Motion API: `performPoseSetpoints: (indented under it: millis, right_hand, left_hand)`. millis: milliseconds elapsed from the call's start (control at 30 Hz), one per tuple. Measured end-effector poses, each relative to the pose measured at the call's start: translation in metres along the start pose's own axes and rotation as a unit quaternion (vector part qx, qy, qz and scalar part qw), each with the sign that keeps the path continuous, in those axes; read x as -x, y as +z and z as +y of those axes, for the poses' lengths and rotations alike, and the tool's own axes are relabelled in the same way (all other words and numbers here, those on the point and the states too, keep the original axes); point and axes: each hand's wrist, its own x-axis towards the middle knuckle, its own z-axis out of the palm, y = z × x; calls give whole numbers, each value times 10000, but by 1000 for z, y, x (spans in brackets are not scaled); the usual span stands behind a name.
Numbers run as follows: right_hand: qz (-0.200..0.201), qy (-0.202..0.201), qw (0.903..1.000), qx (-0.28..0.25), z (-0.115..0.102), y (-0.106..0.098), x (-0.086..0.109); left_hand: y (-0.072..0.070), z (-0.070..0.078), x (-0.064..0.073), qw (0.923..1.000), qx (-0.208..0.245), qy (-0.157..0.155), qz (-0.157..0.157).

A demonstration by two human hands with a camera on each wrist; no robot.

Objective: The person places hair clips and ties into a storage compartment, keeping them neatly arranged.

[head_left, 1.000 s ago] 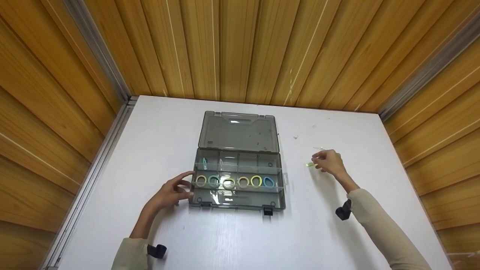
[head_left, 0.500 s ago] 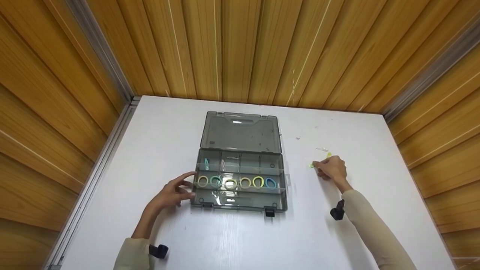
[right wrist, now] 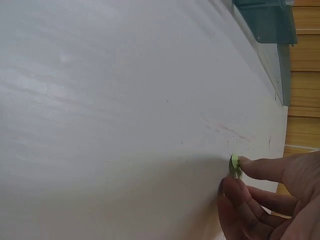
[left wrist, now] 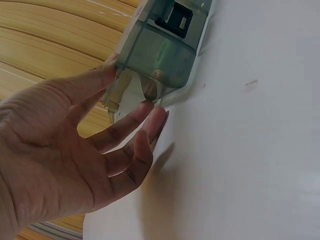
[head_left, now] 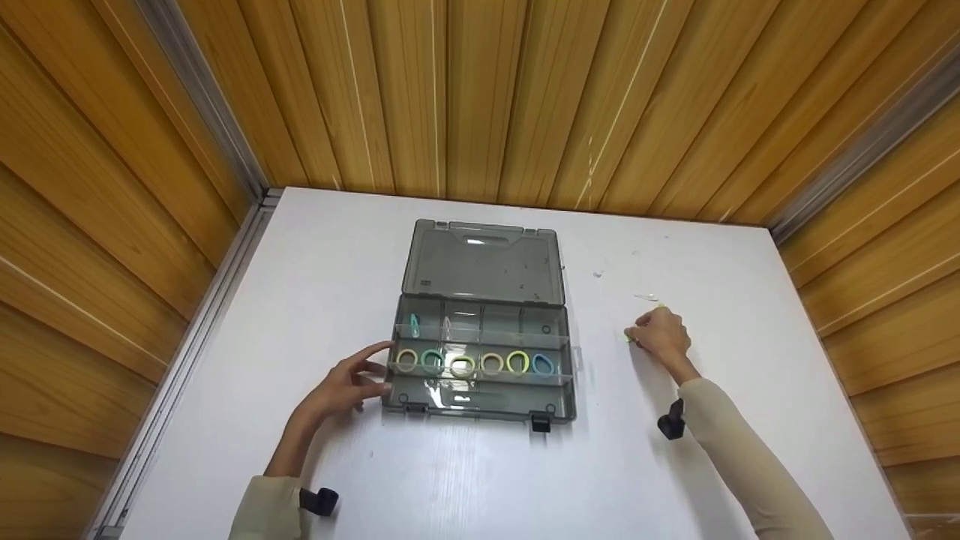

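A grey see-through compartment box (head_left: 480, 397) lies with its lid (head_left: 484, 262) folded back. My left hand (head_left: 341, 384) touches its left side, fingers and thumb spread along the wall; in the left wrist view the fingertips (left wrist: 147, 106) are right at the box's corner. To the right of the box, my right hand (head_left: 664, 334) pinches a small green hair clip (right wrist: 235, 164) between thumb and fingers, low over the white table. A teal hair clip (head_left: 414, 325) and a pale pink one (head_left: 448, 327) lie in the back row. Several coloured hair ties, including a blue one (head_left: 543, 364), stand in the middle row.
A yellow piece (head_left: 661, 305) shows just behind the right hand, with a pale thin clip (head_left: 646, 298) beyond it. A small bit (head_left: 598, 274) lies to the right of the lid. Wood-patterned panels (head_left: 480, 97) border the white table (head_left: 450, 487).
The right hand has shifted slightly and lowered toward the table, still pinching the green hair clip; a yellow piece behind it has come into view. The left hand stays at the box.
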Motion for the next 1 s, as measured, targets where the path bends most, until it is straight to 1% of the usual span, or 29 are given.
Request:
performPoseSetpoints:
  millis: [167,333,433,533,600,767,900,1000]
  right_hand:
    - [-175,-245,9994,-180,2,2,7]
    - [-446,-420,9972,-433,5,3,14]
    - [-462,-471,9963,-549,3,1,16]
    - [-403,-604,9945,-757,-6,-4,18]
    - [-370,-768,9915,-984,-15,-8,19]
    - [-440,-1241,9770,-1678,-50,-10,25]
    - [-374,-1596,9686,-1868,-82,-4,33]
    - [-355,-1887,9627,-1906,-101,3,38]
  left_hand:
    - [-1,1,2,10000,-53,-51,38]
    - [-1,2,2,9996,-229,-150,114]
    - [-1,2,1,9995,-260,-152,137]
    - [0,3,1,9994,-249,-168,159]
    - [0,5,1,9995,-237,-153,129]
    - [-2,6,4,9996,-232,-114,133]
    - [-2,3,4,9997,-177,-115,136]
    - [0,2,2,9998,-102,-73,124]
